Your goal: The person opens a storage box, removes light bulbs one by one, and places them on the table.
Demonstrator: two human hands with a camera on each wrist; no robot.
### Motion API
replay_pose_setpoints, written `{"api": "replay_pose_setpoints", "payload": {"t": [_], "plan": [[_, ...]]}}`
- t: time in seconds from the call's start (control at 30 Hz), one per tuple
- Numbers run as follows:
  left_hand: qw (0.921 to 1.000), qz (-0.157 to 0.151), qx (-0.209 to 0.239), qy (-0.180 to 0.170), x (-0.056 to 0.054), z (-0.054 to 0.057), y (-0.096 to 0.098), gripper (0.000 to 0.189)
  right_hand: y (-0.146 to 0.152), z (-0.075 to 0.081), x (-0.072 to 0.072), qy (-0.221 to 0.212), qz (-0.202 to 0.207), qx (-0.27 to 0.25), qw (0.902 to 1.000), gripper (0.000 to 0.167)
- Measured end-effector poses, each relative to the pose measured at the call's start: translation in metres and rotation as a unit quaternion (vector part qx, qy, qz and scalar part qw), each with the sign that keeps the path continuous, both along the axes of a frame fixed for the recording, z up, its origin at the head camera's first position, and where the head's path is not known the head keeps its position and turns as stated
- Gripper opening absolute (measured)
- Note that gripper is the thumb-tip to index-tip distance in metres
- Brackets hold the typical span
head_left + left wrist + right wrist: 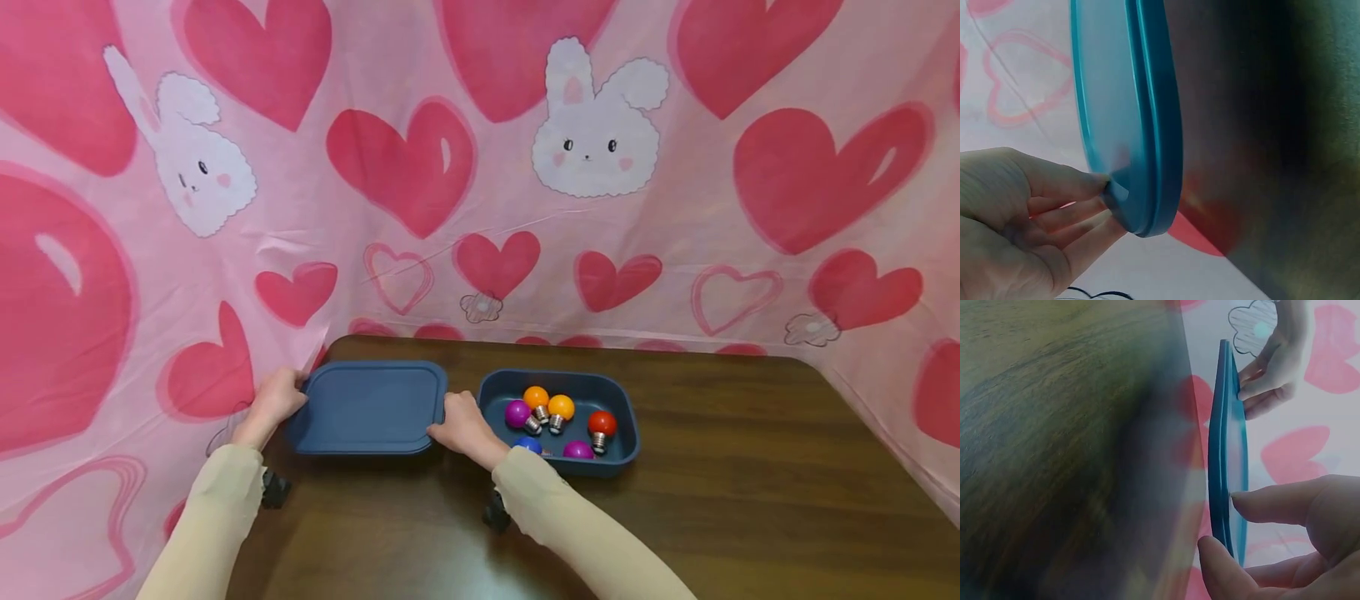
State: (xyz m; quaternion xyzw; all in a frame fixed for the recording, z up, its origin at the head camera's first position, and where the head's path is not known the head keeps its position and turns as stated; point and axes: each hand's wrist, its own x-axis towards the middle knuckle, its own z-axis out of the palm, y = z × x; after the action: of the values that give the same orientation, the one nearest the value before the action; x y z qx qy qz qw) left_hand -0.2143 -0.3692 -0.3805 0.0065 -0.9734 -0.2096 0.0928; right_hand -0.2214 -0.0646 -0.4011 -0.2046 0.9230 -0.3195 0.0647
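Observation:
A dark blue rectangular lid is held level above the left part of the table. My left hand pinches its left edge, thumb on top and fingers below in the left wrist view, where the lid looks teal. At the opposite edge, my right hand grips the lid between thumb and fingers. Right of that hand stands an uncovered blue box. Inside lie several coloured light bulbs, among them an orange bulb, a red bulb and a purple bulb.
The brown wooden table extends to the right of the box. A pink cloth with hearts and rabbits hangs behind the table and along its sides. Dark devices sit at both wrists, such as the left wrist device.

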Motion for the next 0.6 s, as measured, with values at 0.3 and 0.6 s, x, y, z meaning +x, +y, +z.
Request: {"api": "replay_pose_setpoints", "payload": {"t": [0.3,0.6], "plan": [[0.9998,-0.013,-0.014,0.003,-0.02,-0.031,-0.019,0.037,-0.008,-0.01,-0.001,-0.04,-0.026,0.026,0.9985,0.025],[0.9993,0.01,-0.033,-0.011,-0.014,-0.034,-0.005,0.037,-0.017,-0.021,0.0,-0.045,-0.044,0.038,0.9973,0.026]]}}
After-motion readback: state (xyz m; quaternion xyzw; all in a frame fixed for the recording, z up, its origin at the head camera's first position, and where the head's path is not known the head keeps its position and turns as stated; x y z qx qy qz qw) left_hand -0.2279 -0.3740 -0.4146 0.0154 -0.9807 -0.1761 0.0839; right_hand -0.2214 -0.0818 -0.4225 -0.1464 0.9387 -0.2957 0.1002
